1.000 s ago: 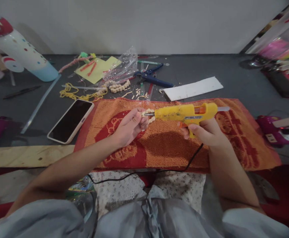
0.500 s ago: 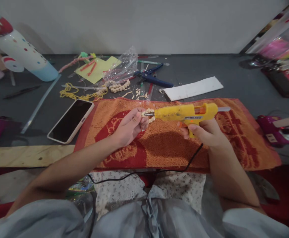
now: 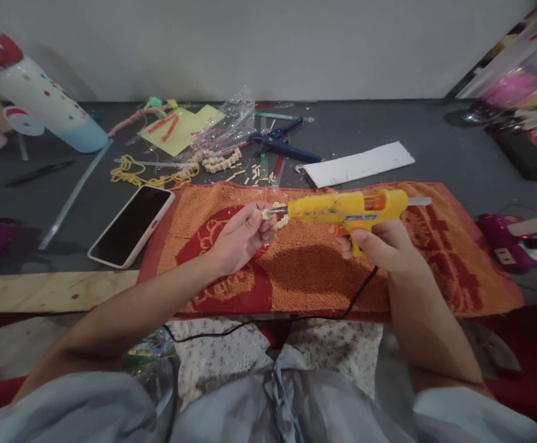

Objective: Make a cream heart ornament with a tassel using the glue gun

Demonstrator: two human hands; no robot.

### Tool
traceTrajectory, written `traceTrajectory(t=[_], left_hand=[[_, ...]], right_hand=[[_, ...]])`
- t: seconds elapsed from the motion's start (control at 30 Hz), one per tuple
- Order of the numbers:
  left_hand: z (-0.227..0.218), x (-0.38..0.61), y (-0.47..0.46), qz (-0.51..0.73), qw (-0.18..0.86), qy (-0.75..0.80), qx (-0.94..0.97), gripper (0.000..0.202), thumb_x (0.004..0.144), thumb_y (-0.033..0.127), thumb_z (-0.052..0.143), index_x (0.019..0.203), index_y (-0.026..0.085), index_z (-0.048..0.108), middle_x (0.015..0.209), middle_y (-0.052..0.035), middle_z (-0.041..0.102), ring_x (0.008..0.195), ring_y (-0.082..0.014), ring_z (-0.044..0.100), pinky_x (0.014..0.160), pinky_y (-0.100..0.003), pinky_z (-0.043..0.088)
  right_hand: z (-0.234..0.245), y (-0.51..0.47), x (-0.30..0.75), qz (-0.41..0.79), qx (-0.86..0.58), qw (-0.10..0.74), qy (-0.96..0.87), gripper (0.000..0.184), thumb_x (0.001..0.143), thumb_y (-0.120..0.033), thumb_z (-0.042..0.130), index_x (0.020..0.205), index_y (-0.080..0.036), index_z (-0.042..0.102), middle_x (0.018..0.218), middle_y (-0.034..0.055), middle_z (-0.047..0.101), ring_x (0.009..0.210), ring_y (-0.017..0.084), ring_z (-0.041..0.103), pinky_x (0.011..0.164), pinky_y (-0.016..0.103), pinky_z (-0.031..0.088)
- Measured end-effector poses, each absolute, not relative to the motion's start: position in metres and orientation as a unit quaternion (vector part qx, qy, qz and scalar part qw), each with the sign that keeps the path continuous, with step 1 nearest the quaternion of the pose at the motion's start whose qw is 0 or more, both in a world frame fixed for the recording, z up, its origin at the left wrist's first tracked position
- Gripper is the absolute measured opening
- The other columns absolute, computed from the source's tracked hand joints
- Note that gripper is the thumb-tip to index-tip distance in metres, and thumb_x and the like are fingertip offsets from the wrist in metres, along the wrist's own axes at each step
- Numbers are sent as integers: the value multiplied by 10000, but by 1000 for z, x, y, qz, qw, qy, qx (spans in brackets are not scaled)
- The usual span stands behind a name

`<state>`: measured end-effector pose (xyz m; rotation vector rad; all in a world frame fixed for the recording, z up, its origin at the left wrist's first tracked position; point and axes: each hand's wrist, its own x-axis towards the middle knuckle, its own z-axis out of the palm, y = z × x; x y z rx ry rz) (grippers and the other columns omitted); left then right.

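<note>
My right hand [image 3: 383, 245] is closed round the grip of a yellow glue gun [image 3: 347, 208], a finger on its orange trigger, the black cord trailing down toward my lap. The metal nozzle points left and touches a small pale beaded piece [image 3: 274, 215] that my left hand [image 3: 243, 236] pinches between thumb and fingers. Both hands hover over an orange and red towel [image 3: 314, 271] spread on the grey surface.
A phone [image 3: 132, 224] lies face up left of the towel. Behind it are yellow cord [image 3: 134, 172], a strip of pale beads [image 3: 219, 162], clear plastic wrap, blue pliers [image 3: 280, 143] and a white card strip [image 3: 359, 164]. A wooden plank [image 3: 51, 290] runs along the near left.
The glue gun has shifted slightly to the right and a little up; my left hand and the beaded piece have stayed in place.
</note>
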<state>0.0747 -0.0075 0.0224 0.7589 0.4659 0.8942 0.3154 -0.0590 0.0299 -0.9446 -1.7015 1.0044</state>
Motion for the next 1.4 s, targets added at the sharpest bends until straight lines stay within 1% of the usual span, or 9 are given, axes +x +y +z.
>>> traceTrajectory(t=[0.1, 0.23, 0.37, 0.47, 0.7, 0.87, 1.1, 1.2, 1.4], left_hand=[[22, 75, -7, 418, 811, 211, 352, 213, 826, 331, 704, 825, 144, 601, 657, 18, 410, 606, -92, 412, 570, -196, 375], [24, 75, -8, 409, 820, 201, 346, 221, 815, 323, 713, 790, 145, 583, 661, 19, 409, 599, -86, 407, 568, -193, 371], [25, 75, -8, 397, 831, 212, 325, 169, 861, 277, 648, 776, 154, 569, 657, 19, 405, 591, -88, 406, 565, -191, 372], [26, 75, -7, 395, 838, 218, 309, 154, 875, 246, 620, 765, 151, 571, 647, 20, 397, 583, -85, 404, 557, -186, 366], [26, 75, -8, 392, 839, 225, 303, 100, 848, 241, 657, 831, 152, 612, 646, 19, 425, 575, -89, 398, 546, -199, 360], [25, 74, -7, 398, 837, 206, 315, 149, 798, 258, 719, 843, 148, 629, 653, 16, 441, 586, -90, 404, 548, -203, 361], [25, 74, -7, 398, 831, 211, 328, 159, 831, 288, 695, 836, 149, 618, 651, 22, 411, 579, -82, 394, 550, -195, 361], [24, 74, -7, 401, 828, 205, 334, 177, 818, 297, 713, 834, 148, 618, 663, 21, 419, 591, -78, 398, 560, -188, 365], [24, 74, -7, 403, 823, 191, 351, 281, 734, 340, 799, 839, 153, 619, 637, 32, 409, 598, -81, 408, 566, -191, 367]], right_hand=[[30, -59, 315, 402, -378, 458, -697, 386, 940, -440, 532, 653, -193, 610, 616, 15, 604, 520, 114, 540, 480, 257, 423], [31, -61, 313, 433, -378, 476, -666, 327, 931, -461, 540, 752, -203, 633, 584, -2, 574, 501, 122, 521, 484, 274, 426], [29, -61, 315, 424, -385, 466, -674, 365, 938, -460, 527, 690, -205, 610, 597, 9, 589, 533, 129, 542, 482, 275, 419], [28, -60, 317, 410, -387, 453, -690, 358, 944, -446, 525, 691, -206, 607, 608, 6, 602, 524, 117, 543, 474, 265, 413], [32, -61, 313, 426, -395, 456, -674, 343, 932, -477, 534, 734, -207, 612, 594, -6, 582, 498, 110, 522, 457, 265, 407], [32, -61, 313, 428, -387, 459, -676, 357, 933, -466, 537, 708, -196, 602, 598, 2, 586, 516, 108, 535, 449, 247, 411], [35, -61, 311, 457, -380, 479, -646, 314, 905, -486, 571, 832, -185, 622, 582, -19, 557, 460, 108, 515, 446, 254, 435], [33, -60, 311, 452, -381, 467, -658, 326, 912, -484, 557, 782, -191, 614, 584, -9, 561, 473, 112, 517, 444, 256, 434], [30, -60, 313, 443, -376, 460, -672, 327, 931, -480, 529, 804, -196, 630, 598, -8, 577, 502, 111, 526, 451, 248, 413]])
